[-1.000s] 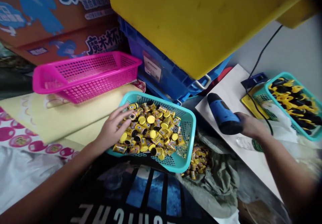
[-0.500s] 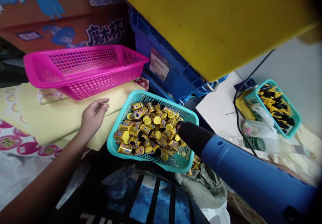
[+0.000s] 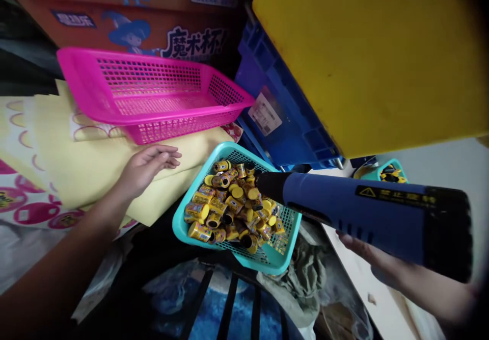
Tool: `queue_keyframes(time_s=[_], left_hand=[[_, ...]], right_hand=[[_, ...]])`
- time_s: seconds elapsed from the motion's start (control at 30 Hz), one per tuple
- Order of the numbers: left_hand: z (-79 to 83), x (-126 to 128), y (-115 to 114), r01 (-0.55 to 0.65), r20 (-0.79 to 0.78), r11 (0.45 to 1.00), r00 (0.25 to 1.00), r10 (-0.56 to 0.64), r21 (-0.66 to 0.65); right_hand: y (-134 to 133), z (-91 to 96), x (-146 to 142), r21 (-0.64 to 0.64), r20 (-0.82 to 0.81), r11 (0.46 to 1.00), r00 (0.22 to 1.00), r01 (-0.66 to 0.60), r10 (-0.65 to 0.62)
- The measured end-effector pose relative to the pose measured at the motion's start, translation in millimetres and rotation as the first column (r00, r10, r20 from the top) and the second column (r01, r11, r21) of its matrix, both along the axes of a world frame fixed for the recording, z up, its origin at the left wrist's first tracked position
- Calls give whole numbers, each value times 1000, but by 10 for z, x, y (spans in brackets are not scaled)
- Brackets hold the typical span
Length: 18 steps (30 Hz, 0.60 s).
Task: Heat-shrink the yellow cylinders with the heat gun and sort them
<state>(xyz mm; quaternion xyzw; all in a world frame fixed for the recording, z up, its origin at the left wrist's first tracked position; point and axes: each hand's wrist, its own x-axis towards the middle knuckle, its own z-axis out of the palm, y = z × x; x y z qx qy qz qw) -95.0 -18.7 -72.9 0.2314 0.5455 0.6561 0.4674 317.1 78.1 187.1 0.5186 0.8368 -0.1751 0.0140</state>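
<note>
In the head view, my right hand (image 3: 369,256) is around the underside of a blue heat gun (image 3: 324,197) with a black nozzle; most of its fingers are hidden behind the tool. The nozzle points left, over a turquoise basket (image 3: 179,223). Inside lie many small yellow-labelled bottles (image 3: 217,206), jumbled, with yellow caps or dark ends showing. My left hand (image 3: 147,169) hovers empty left of the basket, fingers loosely bent and apart. Beneath it are pale yellow sheets (image 3: 95,169).
A pink basket (image 3: 160,118) rests on the sheets. Behind it stand printed cartons (image 3: 87,34). A blue crate (image 3: 290,121) and a large yellow box (image 3: 367,64) take up the upper right. Farther right is another turquoise basket (image 3: 376,174) with black-and-yellow pieces.
The view has shifted. The heat gun has swung to nearly level, its nozzle now at the basket's upper middle. My left hand stays open beside the basket.
</note>
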Motion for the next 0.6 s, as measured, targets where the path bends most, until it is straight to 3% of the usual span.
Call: queue_keyframes(time_s=[0.1, 0.27, 0.4, 0.5, 0.6], left_hand=[[-32, 5, -2, 6, 27, 1000, 1000, -6, 8], [-65, -1, -13, 21, 38, 999, 999, -23, 28], [-46, -7, -12, 36, 68, 998, 997, -39, 43], [-25, -1, -8, 31, 84, 998, 996, -35, 49], [-25, 8, -9, 32, 84, 998, 996, -36, 50]], right_hand=[[53, 108, -171, -29, -48, 1000, 999, 6, -7], [51, 235, -410, 207, 44, 976, 996, 71, -81], [4, 303, -400, 265, 126, 948, 969, 174, -214], [-14, 308, -363, 255, 138, 938, 952, 234, -275], [-24, 305, -304, 200, 141, 959, 963, 199, -229]])
